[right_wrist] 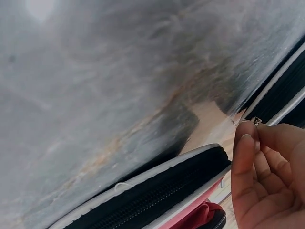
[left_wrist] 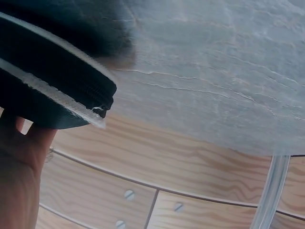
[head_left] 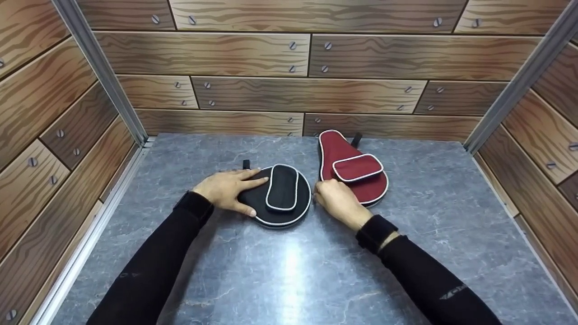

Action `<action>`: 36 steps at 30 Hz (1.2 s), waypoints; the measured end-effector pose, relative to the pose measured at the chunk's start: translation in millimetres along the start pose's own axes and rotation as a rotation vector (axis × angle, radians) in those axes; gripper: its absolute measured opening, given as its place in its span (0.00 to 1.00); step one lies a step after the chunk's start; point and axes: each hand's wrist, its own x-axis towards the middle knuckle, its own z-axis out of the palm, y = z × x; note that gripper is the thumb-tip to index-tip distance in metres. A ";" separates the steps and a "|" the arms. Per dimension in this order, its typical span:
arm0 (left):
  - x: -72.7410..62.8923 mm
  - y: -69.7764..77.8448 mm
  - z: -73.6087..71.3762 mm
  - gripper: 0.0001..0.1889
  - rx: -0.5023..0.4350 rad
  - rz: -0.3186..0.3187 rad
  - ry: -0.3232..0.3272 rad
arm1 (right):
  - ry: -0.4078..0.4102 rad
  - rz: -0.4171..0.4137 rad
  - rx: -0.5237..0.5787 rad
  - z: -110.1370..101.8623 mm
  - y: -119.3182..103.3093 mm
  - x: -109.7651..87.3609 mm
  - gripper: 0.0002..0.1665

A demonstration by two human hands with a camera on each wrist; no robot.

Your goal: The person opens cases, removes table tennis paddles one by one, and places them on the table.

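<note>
The black case is laid flat on the surface at the centre of the frame, so its zipped edge can be reached from the side. Its left end is covered by the left hand, whose fingers are spread wide and nearly straight, closed around nothing; the case is probably being steadied against sliding. At its right edge, the zip pull is pinched between the thumb and curled fingers of the right hand, apparently because so little is offered to grasp. The red case is set just to the right; whether it is brushed by that hand cannot be told.
</note>
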 end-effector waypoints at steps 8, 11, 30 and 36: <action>0.0 7.0 -0.6 0.55 0.031 -0.061 0.011 | 0.002 -0.006 0.028 0.8 -0.4 -2.2 0.08; 1.1 8.9 -0.3 0.55 0.032 -0.077 0.015 | 0.004 -0.005 0.036 0.8 -1.0 -3.2 0.08; 12.6 25.5 5.2 0.54 0.048 -0.238 0.070 | -0.013 0.011 0.057 1.0 -8.8 -7.4 0.07; 16.9 30.5 5.5 0.55 0.026 -0.302 0.068 | -0.023 0.017 0.067 1.3 -13.6 -7.7 0.09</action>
